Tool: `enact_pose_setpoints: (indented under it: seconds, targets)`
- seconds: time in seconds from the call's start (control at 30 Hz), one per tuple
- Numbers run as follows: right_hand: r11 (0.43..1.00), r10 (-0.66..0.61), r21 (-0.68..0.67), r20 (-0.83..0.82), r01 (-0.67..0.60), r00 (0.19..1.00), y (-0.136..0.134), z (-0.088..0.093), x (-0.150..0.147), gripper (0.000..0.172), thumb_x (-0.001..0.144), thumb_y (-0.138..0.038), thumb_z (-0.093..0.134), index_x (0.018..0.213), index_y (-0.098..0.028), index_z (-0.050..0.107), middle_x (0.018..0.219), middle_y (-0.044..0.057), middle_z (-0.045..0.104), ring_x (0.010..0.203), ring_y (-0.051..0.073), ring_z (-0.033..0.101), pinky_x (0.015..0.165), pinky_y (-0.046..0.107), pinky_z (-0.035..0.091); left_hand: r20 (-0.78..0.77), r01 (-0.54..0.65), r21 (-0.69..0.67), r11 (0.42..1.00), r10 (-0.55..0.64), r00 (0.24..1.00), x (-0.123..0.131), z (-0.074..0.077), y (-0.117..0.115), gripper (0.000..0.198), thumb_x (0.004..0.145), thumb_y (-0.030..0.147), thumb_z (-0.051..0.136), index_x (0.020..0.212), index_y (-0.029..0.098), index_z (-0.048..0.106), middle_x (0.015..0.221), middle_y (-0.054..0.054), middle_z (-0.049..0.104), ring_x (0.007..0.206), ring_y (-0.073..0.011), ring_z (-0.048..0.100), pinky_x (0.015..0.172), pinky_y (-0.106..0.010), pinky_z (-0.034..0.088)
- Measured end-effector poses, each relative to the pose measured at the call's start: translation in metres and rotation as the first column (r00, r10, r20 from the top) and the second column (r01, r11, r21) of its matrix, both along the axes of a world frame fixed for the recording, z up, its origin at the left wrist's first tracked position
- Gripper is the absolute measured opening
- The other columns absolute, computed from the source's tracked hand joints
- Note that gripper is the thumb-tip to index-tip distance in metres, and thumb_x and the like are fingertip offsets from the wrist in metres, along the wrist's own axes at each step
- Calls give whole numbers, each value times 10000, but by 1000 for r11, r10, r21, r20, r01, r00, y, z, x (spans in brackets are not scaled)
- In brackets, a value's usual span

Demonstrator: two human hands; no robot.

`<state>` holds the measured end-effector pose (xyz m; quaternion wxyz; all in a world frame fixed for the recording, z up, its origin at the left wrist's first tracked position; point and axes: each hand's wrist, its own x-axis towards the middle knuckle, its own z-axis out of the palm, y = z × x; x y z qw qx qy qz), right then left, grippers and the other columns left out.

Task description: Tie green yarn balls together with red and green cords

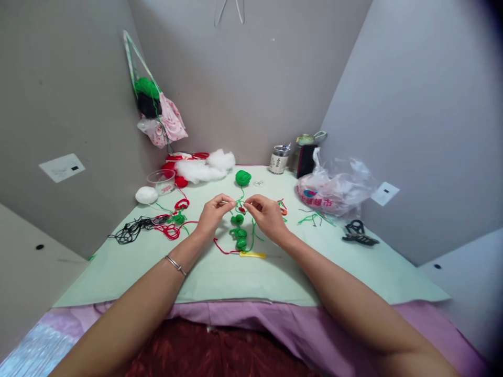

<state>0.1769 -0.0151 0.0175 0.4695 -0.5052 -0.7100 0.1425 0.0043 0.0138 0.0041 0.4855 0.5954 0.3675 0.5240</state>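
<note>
My left hand (215, 212) and my right hand (268, 213) face each other over the middle of the table, thumbs and forefingers pinched. Thin green yarn (239, 202) runs between the fingertips, and a small red piece hangs just below it. A strand leads up to a green yarn ball (243, 178) behind the hands. Under my wrists lie several small round green pieces (241, 244) in a column, apparently of crocheted yarn. Nearer to me rests a crochet hook with a yellow handle (252, 255), beside a red yarn strand (223, 252).
Left are tangled black cord (135, 229), red yarn (171, 232), a white ball (146, 195) and a clear tub (162, 182). White stuffing (200, 170) sits behind. A plastic bag (336, 188), a printed can (279, 160) and a black hair clip (359, 234) are right.
</note>
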Motion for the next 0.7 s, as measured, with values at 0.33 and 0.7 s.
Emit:
enact_pose_setpoints:
  seconds: [0.33, 0.7]
  targets:
    - [1000, 7, -9, 17, -6, 1000, 0, -2, 0, 128, 866, -308, 588, 840, -205, 659, 586, -25, 529, 553, 130, 459, 565, 254, 333, 318, 238, -199, 951, -167, 933, 4, 7, -8, 168, 736, 267, 710, 790, 176, 580, 780, 26, 596, 628, -68, 497, 671, -213, 418]
    - [1000, 14, 22, -27, -13, 1000, 2, -2, 0, 158, 856, -288, 594, 984, -199, 619, 588, -56, 473, 531, 121, 439, 577, 251, 342, 513, 387, -186, 903, -247, 822, 7, 6, -8, 176, 804, 257, 682, 854, 193, 526, 706, 52, 550, 748, -88, 599, 868, -261, 480]
